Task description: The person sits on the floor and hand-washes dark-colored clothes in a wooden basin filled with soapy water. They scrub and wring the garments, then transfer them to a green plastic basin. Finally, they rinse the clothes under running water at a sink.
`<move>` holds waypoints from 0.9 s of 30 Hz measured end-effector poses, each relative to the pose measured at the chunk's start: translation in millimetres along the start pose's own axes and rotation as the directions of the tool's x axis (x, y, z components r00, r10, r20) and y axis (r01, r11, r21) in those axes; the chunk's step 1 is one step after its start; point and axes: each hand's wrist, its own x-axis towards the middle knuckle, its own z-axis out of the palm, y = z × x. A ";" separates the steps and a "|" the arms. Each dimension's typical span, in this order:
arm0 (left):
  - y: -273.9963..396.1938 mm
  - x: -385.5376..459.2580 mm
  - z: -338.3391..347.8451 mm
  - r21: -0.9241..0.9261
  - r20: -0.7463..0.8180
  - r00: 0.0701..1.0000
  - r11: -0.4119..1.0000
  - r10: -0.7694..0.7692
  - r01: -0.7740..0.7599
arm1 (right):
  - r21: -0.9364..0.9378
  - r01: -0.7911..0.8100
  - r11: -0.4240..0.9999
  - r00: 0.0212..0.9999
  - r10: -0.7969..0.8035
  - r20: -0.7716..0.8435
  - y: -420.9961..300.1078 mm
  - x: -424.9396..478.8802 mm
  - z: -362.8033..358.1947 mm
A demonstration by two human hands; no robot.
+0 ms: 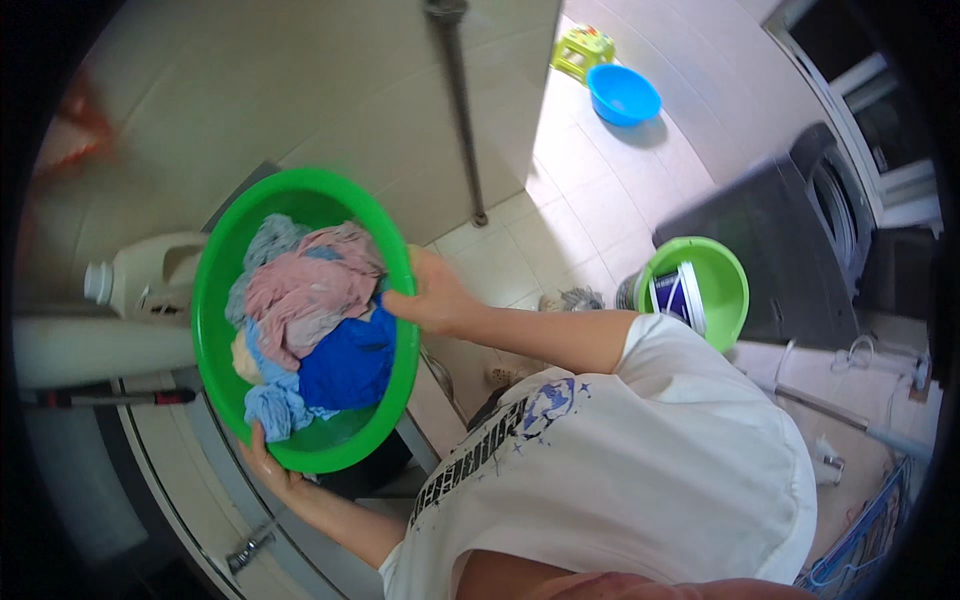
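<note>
A bright green plastic basin (pixel 409 375) is held up before me, tilted so that its inside faces me. My right hand (pixel 435 292) grips its rim, the thumb over the edge near a royal-blue garment (pixel 352 364). Lower on the rim, my left hand (pixel 270 465) holds on, its thumb beside a light-blue cloth (pixel 274 412). Rumpled pink cloth (pixel 315 285) lies on top of the pile, with grey cloth (pixel 277 236) behind it and a bit of cream cloth (pixel 244 360) at the side. Most of my fingers are hidden under the basin.
Beyond the basin stands a detergent jug (pixel 157 277). A metal tap (pixel 251 551) is at lower left, and a pipe (pixel 465 120) runs along the wall. Rightward are a light-green bucket (pixel 724 300), a dark-grey washing machine (pixel 757 247), a blue basin (pixel 622 94), a stool (pixel 585 49) and hangers (pixel 862 529).
</note>
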 end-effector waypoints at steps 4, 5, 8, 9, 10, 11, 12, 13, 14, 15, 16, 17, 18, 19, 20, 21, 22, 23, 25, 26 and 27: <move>17.1 30.2 -17.9 0.146 -0.052 0.998 0.988 -0.045 0.053 | 0.075 -0.090 0.993 0.995 0.087 0.042 -0.6 5.1 -4.4; 21.2 42.7 -23.5 0.176 -0.084 0.994 0.980 -0.074 0.088 | 0.104 -0.138 0.985 0.988 0.130 0.081 1.1 8.0 -5.0; 38.8 56.8 -27.6 0.436 -0.073 0.997 0.900 0.021 0.013 | 0.188 0.033 0.982 0.999 -0.035 0.011 10.7 6.7 -4.6; 46.9 57.2 -26.4 0.570 -0.106 0.990 0.822 0.091 -0.014 | 0.159 -0.024 0.987 0.999 0.020 0.025 19.5 5.6 -8.7; 50.2 51.5 -18.2 0.573 -0.085 0.984 0.816 0.160 -0.083 | 0.115 -0.082 0.990 0.996 0.078 0.034 34.5 4.2 -12.9; 54.1 50.5 -6.5 0.579 -0.027 0.983 0.804 0.183 -0.134 | 0.072 -0.141 0.987 0.990 0.138 0.040 50.9 2.5 -17.1; 64.5 41.0 7.9 0.587 0.022 0.978 0.789 0.209 -0.182 | 0.055 -0.179 0.982 0.984 0.180 -0.003 67.6 -1.3 -20.4; 74.0 25.7 25.9 0.584 0.065 0.970 0.779 0.235 -0.228 | 0.101 -0.266 0.959 0.963 0.268 -0.007 67.7 -4.7 -31.8; 78.3 -7.0 73.4 0.603 -0.001 0.948 0.757 0.317 -0.252 | 0.145 -0.336 0.930 0.940 0.340 -0.002 66.4 -8.4 -47.6; 75.7 -15.6 87.5 0.574 0.063 0.948 0.765 0.313 -0.291 | 0.194 -0.400 0.896 0.914 0.407 0.003 64.6 -9.6 -67.7; 75.3 -16.6 95.5 0.550 0.137 0.946 0.772 0.294 -0.319 | 0.236 -0.418 0.877 0.898 0.438 -0.034 64.4 -10.7 -82.0; 74.7 -18.7 105.3 0.525 0.212 0.938 0.778 0.273 -0.345 | 0.280 -0.435 0.856 0.880 0.470 -0.072 68.1 -10.3 -97.3; 60.6 -28.2 128.2 0.461 0.218 0.953 0.838 0.213 -0.293 | 0.317 -0.445 0.838 0.860 0.498 -0.108 78.1 -10.4 -116.4; 47.8 -40.1 152.5 0.500 0.160 0.967 0.829 0.197 -0.251 | 0.350 -0.452 0.821 0.831 0.530 -0.170 83.7 -11.2 -136.6; 32.6 -44.6 167.5 0.481 0.224 0.966 0.847 0.131 -0.226 | 0.331 -0.515 0.791 0.791 0.587 -0.173 82.3 -11.3 -161.7; 13.0 -36.8 173.6 0.499 0.301 0.953 0.846 0.035 -0.189 | 0.271 -0.503 0.821 0.815 0.554 -0.168 101.8 -13.7 -186.7; -15.9 -33.3 184.5 0.435 0.316 0.948 0.881 0.046 -0.187 | 0.208 -0.485 0.849 0.841 0.518 -0.156 119.0 -17.6 -206.2; -32.0 -34.9 199.4 0.455 0.391 0.920 0.874 -0.022 -0.172 | 0.191 -0.482 0.855 0.827 0.516 -0.224 108.7 -25.3 -230.4; -85.2 -30.7 223.7 0.434 0.418 0.908 0.885 -0.034 -0.167 | 0.079 -0.491 0.868 0.798 0.484 -0.359 115.0 -40.7 -268.9; -106.5 -28.8 237.5 0.437 0.462 0.876 0.895 -0.135 -0.093 | -0.011 -0.511 0.859 0.779 0.458 -0.429 127.2 -50.4 -285.7; -122.6 -34.0 255.1 0.439 0.435 0.882 0.898 -0.182 -0.031 | 0.036 -0.510 0.860 0.753 0.466 -0.464 124.8 -56.8 -298.9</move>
